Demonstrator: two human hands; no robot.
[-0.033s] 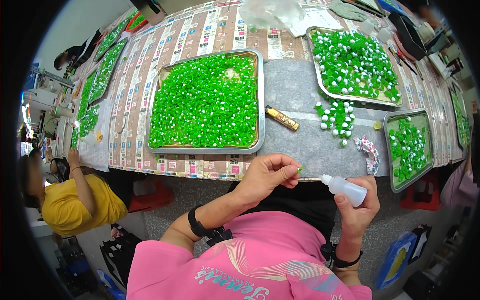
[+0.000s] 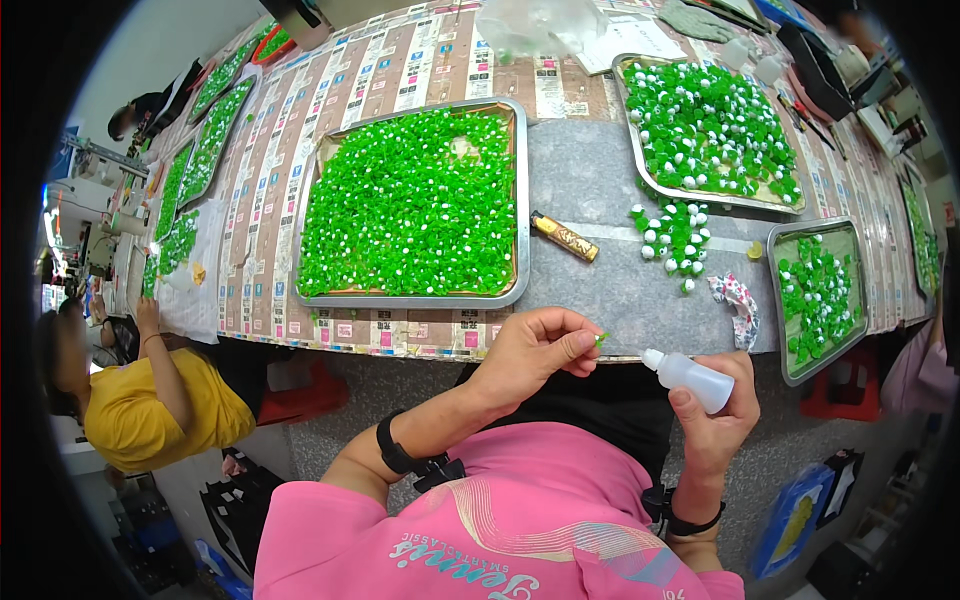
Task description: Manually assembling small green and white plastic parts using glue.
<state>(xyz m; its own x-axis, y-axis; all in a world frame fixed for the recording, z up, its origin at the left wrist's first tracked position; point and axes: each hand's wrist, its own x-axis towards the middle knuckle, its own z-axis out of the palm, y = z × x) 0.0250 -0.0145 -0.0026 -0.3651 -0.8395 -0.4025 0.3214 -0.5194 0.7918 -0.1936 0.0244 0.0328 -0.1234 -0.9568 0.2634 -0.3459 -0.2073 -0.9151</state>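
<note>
Between thumb and fingertips, my left hand [image 2: 545, 350] pinches a small green piece [image 2: 600, 338] just past the table's near edge. My right hand [image 2: 715, 415] is wrapped round a translucent white squeeze bottle [image 2: 700, 382], whose nozzle points left toward the green piece without touching it. Left of the grey mat stands a large metal tray [image 2: 522, 200] full of green pieces with small white dots. A loose cluster of green pieces with white balls [image 2: 675, 240] lies on the mat, ahead of the bottle.
On the grey mat [image 2: 590, 300] lie a gold-and-black lighter [image 2: 565, 237] and a patterned cloth scrap [image 2: 738, 308]. More trays with white-balled green pieces stand at the far right [image 2: 640, 150] and near right [image 2: 795, 375]. A person in a yellow top [image 2: 165, 410] sits at the left.
</note>
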